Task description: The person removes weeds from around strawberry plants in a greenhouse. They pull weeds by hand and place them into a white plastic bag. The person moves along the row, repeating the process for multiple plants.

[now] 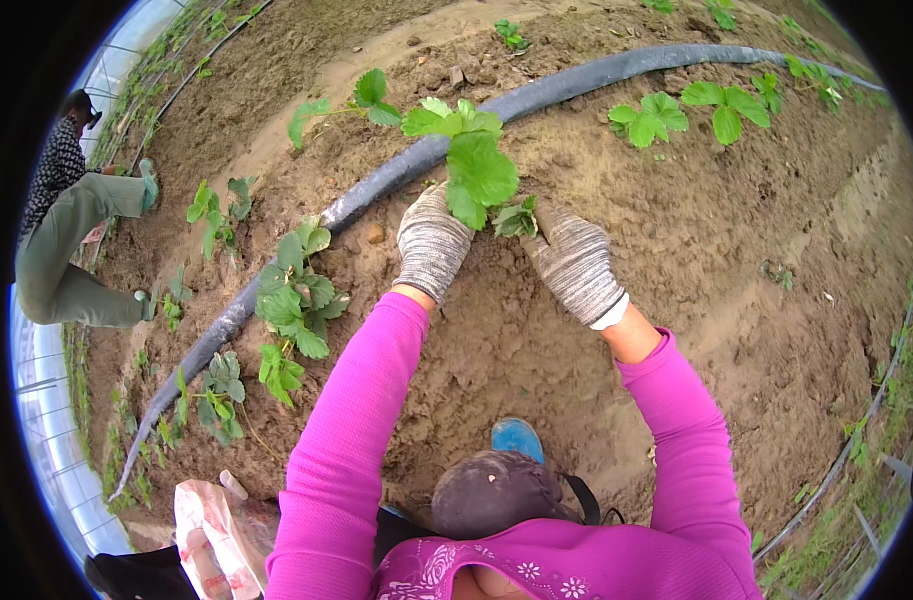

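Note:
Both of my hands wear grey knitted work gloves. My left hand (433, 236) is at the base of a leafy strawberry plant (480, 169), its fingertips hidden under the large bright leaves. Just to the right, my right hand (573, 251) is on the soil, its fingers beside a small, darker strawberry plantlet (516, 219); whether they pinch it I cannot tell. Behind the hands a dark flexible irrigation hose (404, 166) curves over the bed, passing beneath the bigger plant's upper leaves.
More strawberry plants (299, 292) grow along the hose at left, others (726, 109) at upper right. A person (81, 225) crouches at far left. A plastic bag (216, 536) lies at lower left. A blue shoe tip (518, 439) shows below my hands. Thin tubing (876, 397) edges the right side.

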The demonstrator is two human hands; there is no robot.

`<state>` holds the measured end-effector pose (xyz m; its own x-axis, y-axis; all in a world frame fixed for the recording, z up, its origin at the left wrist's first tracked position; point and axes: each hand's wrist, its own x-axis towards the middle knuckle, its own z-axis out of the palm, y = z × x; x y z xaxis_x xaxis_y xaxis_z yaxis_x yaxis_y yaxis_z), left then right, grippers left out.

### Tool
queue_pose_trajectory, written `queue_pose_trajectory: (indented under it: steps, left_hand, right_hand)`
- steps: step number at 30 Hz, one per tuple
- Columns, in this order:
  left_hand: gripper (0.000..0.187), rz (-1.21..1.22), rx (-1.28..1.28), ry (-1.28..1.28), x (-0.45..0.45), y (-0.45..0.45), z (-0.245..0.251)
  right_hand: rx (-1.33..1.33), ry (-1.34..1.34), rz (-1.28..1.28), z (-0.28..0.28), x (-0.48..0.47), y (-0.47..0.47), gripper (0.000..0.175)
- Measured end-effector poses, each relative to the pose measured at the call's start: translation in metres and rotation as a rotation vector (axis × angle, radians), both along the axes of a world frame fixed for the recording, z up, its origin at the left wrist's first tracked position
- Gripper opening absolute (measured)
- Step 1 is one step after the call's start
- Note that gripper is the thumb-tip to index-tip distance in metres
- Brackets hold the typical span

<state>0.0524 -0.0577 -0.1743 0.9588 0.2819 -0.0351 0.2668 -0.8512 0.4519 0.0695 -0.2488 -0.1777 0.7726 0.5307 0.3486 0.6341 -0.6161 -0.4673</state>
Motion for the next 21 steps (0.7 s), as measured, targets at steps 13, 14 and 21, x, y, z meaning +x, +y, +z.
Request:
queue_pose_trajectory:
  steps: [13,14,21]
  left_hand:
    - [0.038,0.113,-0.664,-0.053,0.018,0.03,-0.018]
    - [0.035,0.093,-0.677,-0.071,0.022,0.033,-0.022]
    - [0.026,0.112,-0.846,0.139,0.018,0.032,0.017]
  right_hand:
    - [-0.303,-0.072,0.193,0.001,0.013,0.048,0.019]
    - [-0.157,-0.005,0.298,-0.007,0.011,0.044,0.019]
    - [-0.246,-0.137,0.325,0.005,-0.028,0.005,0.033]
